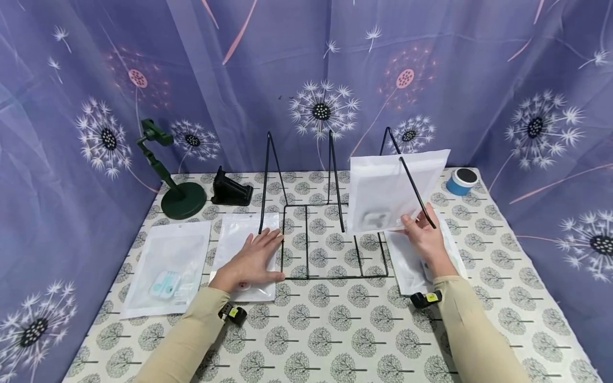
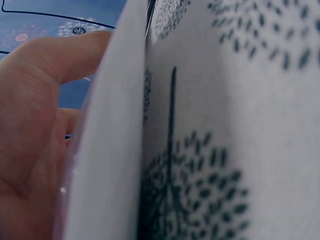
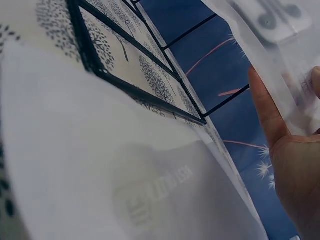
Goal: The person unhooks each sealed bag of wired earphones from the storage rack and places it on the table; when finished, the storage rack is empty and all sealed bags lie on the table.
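My right hand [image 1: 423, 239] pinches the lower right corner of a white zip pouch [image 1: 378, 186], which stands upright and slightly tilted. A dark item shows faintly through its lower part. The pouch is at the right side of a black wire rack [image 1: 307, 242], with the right wire divider [image 1: 411, 178] crossing in front of it. My left hand [image 1: 254, 258] lies with fingers extended over another white pouch [image 1: 225, 239], fingertips at the rack's left edge. In the left wrist view, the pouch edge [image 2: 107, 150] hides part of the hand.
Another white pouch [image 1: 165, 255] with a teal-and-white item lies at the far left; one more [image 1: 402, 271] lies under the right forearm. Behind stand a dark green stand [image 1: 184, 199], a black holder [image 1: 232, 189] and a blue round container [image 1: 462, 182]. A purple curtain surrounds the table.
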A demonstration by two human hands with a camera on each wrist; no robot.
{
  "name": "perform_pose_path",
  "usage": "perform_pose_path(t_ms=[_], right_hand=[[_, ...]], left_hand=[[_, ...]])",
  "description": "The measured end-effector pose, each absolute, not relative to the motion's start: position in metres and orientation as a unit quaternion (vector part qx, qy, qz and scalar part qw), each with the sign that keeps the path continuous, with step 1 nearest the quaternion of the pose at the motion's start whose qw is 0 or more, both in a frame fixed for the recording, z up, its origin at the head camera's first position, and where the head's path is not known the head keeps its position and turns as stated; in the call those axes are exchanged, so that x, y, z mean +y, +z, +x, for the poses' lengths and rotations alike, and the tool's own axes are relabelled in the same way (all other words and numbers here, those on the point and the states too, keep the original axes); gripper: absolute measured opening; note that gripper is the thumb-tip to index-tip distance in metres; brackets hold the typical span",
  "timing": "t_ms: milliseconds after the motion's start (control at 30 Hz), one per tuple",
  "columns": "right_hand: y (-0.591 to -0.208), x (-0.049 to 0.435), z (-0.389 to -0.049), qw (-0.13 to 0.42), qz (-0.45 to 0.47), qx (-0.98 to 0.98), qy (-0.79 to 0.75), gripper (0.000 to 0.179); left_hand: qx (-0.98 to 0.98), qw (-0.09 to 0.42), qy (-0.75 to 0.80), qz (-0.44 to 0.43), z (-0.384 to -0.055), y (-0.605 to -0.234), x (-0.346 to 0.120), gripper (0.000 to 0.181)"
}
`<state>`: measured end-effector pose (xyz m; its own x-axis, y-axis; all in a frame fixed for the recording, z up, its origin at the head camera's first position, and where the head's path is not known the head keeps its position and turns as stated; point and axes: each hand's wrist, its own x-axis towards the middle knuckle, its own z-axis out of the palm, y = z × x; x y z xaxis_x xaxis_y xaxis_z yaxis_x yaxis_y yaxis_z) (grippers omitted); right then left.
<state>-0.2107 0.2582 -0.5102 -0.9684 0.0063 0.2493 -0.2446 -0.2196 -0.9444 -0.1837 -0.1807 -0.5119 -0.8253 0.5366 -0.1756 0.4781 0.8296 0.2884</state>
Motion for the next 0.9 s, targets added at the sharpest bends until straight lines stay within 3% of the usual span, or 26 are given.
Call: perform_pose_path(t_ms=[900], right_hand=[[-0.501,0.259,-0.182,0.073,0.121,-0.592,0.793,0.046]], left_hand=[[0.948,0.126,0.119,0.267,-0.184,-0.513,-0.181,0.106]])
